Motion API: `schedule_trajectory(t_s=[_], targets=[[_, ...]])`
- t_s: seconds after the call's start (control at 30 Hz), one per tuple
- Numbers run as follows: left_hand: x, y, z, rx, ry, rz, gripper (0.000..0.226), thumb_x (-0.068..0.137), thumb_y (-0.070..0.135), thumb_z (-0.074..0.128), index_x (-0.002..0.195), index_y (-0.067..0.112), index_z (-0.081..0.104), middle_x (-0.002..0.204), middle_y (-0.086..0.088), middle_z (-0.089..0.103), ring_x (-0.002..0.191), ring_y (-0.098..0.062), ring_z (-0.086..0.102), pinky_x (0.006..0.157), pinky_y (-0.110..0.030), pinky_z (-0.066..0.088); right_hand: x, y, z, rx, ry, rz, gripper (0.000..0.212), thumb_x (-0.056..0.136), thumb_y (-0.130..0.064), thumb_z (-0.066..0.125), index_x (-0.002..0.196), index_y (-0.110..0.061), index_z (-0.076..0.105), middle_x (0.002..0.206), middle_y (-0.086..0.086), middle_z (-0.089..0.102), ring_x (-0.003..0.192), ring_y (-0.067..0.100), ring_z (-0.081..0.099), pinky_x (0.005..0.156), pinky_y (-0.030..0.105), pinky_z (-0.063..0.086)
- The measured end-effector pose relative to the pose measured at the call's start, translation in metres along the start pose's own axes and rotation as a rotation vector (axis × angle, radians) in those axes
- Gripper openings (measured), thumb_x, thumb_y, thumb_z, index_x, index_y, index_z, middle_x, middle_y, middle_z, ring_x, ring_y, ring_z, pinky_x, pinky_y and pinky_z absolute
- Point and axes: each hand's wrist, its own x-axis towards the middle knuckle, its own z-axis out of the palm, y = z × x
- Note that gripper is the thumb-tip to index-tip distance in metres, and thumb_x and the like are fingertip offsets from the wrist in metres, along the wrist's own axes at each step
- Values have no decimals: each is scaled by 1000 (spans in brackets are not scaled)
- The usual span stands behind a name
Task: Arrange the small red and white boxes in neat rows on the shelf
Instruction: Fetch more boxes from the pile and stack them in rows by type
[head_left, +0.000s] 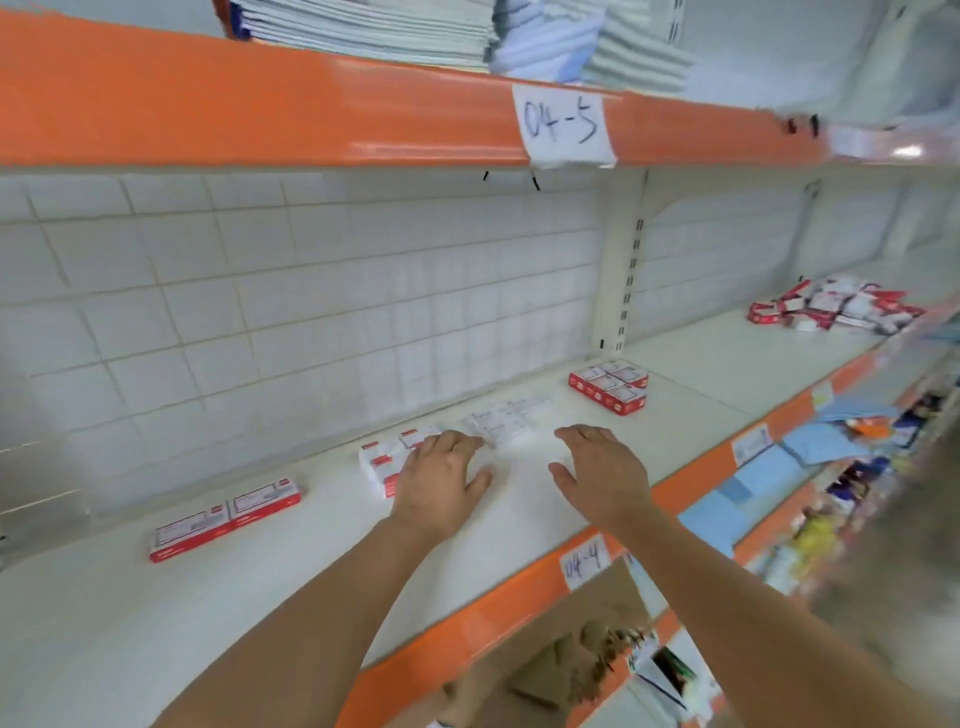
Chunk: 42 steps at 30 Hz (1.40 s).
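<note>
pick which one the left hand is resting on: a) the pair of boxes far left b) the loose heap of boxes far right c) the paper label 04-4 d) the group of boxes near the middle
d: the left hand lies flat on the middle group of boxes, away from the pair of boxes and the loose heap.

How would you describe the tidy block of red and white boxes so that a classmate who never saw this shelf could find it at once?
Start at the white slotted upright post at the back of the shelf. At its foot sits the tidy block of boxes. Unlike the loose heap farther right and the boxes near the hands, it is squared up, red sides facing out.
</note>
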Motion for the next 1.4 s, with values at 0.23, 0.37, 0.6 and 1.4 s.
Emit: schedule_trajectory(t_s=[0.23,0.37,0.6,1.4], targets=[[50,124,56,-54,-48,122,46,97,46,37,138,26,43,138,5,44,126,-15,38,106,-28,28,-26,142,-27,-34,24,150,48,95,-35,45,139,-19,39,139,0,46,128,20,39,99,32,38],[74,192,95,-73,-66,186,43,97,42,42,136,26,46,136,5,46,124,-16,40,103,-28,30,-41,207,-37,-38,16,179,46,96,-34,42,138,-17,40,139,2,46,127,23,40,98,33,39],[124,297,162,-112,-149,325,41,97,38,42,135,26,45,135,5,45,122,-16,40,101,-28,32,-56,316,-46,-62,-24,262,48,99,-37,40,142,-18,35,142,0,43,128,21,41,93,32,42],[435,455,331,-177,-193,426,38,96,36,46,132,25,50,133,5,48,123,-16,42,99,-30,36,113,621,-41,-45,-22,501,42,99,-29,42,139,-18,39,135,4,49,123,23,44,88,37,46]])
